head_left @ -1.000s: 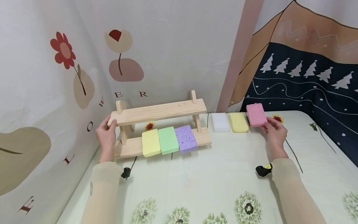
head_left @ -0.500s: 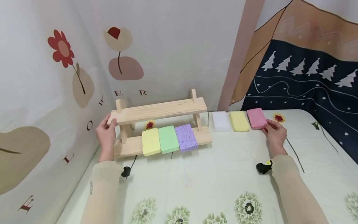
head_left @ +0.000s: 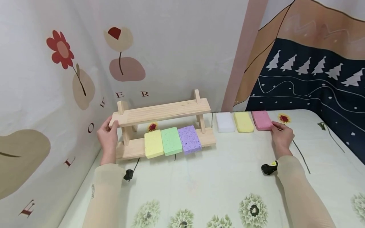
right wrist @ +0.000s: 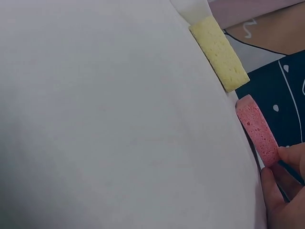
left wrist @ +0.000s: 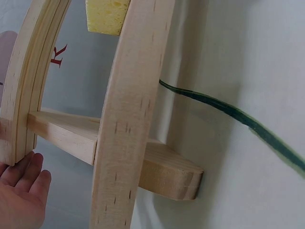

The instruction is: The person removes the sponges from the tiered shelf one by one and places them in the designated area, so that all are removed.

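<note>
My left hand [head_left: 107, 139] grips the left end of the upper board of a two-tier wooden shelf [head_left: 165, 110], thumb on top. In the left wrist view its curled fingers [left wrist: 35, 174] lie at the board's end. On the lower board a yellow sponge [head_left: 154, 144], a green sponge [head_left: 172, 141] and a speckled purple sponge [head_left: 189, 140] lean side by side. Far to the right, my right hand [head_left: 281, 139] pinches the near right corner of a pink sponge [head_left: 261, 119], which lies on the table; the right wrist view shows the thumb on the sponge's [right wrist: 258, 129] end.
Between shelf and pink sponge, a white sponge [head_left: 225, 122] and another yellow sponge [head_left: 243, 122] lie in a row along the table's back edge. Printed fabric walls [head_left: 176, 47] rise behind and at the left. A flower-patterned cloth [head_left: 211, 177] covers the table.
The pink sponge has come down from a tilted, raised pose to lie flat beside the back yellow sponge, my right hand lowering with it. My left hand stays on the shelf.
</note>
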`<state>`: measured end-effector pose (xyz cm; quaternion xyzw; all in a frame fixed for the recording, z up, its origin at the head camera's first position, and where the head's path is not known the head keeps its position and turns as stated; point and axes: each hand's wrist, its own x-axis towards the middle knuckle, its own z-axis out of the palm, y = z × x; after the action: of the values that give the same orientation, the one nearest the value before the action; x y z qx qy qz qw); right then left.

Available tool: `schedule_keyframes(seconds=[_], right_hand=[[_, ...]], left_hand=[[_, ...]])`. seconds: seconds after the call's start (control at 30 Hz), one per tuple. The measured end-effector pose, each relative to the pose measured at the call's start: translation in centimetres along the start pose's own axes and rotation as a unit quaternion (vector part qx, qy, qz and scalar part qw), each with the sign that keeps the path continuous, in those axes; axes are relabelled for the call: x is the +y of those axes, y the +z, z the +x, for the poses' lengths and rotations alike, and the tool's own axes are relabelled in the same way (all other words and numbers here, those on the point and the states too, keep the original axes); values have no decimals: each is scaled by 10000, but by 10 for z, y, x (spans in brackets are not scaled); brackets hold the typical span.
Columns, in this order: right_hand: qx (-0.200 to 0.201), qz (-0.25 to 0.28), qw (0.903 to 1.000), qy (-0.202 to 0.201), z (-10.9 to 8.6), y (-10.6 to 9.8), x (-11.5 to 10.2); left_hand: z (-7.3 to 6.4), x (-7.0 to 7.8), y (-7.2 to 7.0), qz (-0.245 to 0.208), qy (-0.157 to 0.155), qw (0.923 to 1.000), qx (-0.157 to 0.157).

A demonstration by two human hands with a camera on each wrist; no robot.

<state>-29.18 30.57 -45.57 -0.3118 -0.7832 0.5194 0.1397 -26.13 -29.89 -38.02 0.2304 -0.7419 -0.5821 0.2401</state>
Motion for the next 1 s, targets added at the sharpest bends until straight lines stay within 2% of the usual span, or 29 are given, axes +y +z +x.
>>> schedule_keyframes(seconds=[0.03, 0.13, 0.47, 0.6, 0.7, 0.8, 0.87, 0.93, 1.0], right_hand=[[37, -176, 9998, -85, -1, -1, 1], [-16, -277, 9996, -76, -2, -3, 3], [-80, -267, 9995, 160, -4, -6, 2], [-176, -212, 9992, 295, -1, -8, 1], [-396, 536, 9959, 618, 4, -8, -1], [-668, 1570, 9799, 1030, 8, -8, -2], [-776, 2045, 9686, 1182, 9, -9, -2], [-832, 2276, 9621, 1250, 8, -11, -3], [-781, 2237, 9644, 1173, 6, -13, -7]], left_hand=[[-1, 0, 1, 5, -21, 10000, -15], [-1, -2, 2, -18, -73, 10000, -31], [2, 0, 6, -85, -8, 10000, -27], [2, 0, 7, -149, -73, 9998, -70], [3, 1, 6, -249, -118, 9996, -70], [3, 1, 3, -294, -125, 9995, -26], [4, 1, 2, -285, -121, 9995, 4], [4, 2, 0, -259, -115, 9996, -1], [3, 3, -1, -195, -92, 9998, -22]])
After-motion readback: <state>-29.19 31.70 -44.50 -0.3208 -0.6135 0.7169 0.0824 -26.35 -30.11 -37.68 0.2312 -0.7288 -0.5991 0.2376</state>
